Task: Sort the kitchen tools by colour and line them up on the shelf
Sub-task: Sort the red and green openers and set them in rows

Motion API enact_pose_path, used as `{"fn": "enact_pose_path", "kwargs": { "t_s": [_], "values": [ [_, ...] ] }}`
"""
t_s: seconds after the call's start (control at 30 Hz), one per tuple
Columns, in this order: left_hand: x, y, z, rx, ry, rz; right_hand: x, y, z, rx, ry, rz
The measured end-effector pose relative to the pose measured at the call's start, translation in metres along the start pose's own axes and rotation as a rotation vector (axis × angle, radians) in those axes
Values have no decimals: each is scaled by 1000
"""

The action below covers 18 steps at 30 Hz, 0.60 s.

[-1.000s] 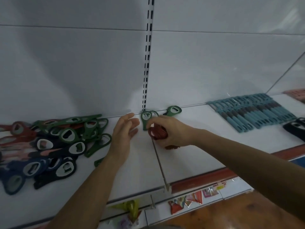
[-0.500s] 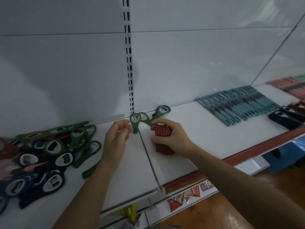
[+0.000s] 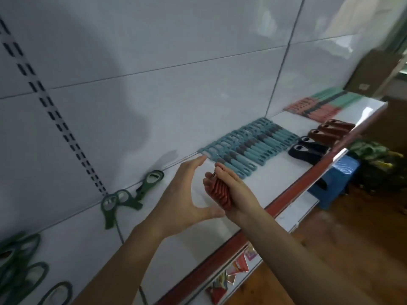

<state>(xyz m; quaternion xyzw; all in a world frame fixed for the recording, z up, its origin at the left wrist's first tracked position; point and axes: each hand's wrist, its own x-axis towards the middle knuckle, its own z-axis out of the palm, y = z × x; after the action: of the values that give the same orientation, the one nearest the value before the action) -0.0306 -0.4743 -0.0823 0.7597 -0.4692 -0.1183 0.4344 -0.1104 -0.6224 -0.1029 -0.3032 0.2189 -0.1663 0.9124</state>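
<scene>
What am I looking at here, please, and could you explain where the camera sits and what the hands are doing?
There is no machine: a person wears one wide-angle camera on the head, looking down at their two bare hands. The right hand grips a bundle of red tools; the left hand is spread beside it, holding nothing. On the white shelf lie a neat row of teal tools, dark openers to its right, and green openers by the back wall.

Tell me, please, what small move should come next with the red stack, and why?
Probably lower the red stack onto the shelf beside the blue row: the right hand grips it above the shelf, and the left hand is open beside it.
</scene>
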Motion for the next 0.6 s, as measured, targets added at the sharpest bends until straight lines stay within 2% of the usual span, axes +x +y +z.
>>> {"fn": "enact_pose_path", "kwargs": {
  "t_s": [0.17, 0.37, 0.6],
  "values": [
    [62, 36, 60, 12, -115, 42, -3, -59, -35, -147, 25, -77],
    [149, 94, 138, -17, -189, 81, 1, -170, -98, -323, -23, -161],
    [231, 153, 230, -29, -219, 181, 2, -271, -179, -240, 6, -151]
  ]
}}
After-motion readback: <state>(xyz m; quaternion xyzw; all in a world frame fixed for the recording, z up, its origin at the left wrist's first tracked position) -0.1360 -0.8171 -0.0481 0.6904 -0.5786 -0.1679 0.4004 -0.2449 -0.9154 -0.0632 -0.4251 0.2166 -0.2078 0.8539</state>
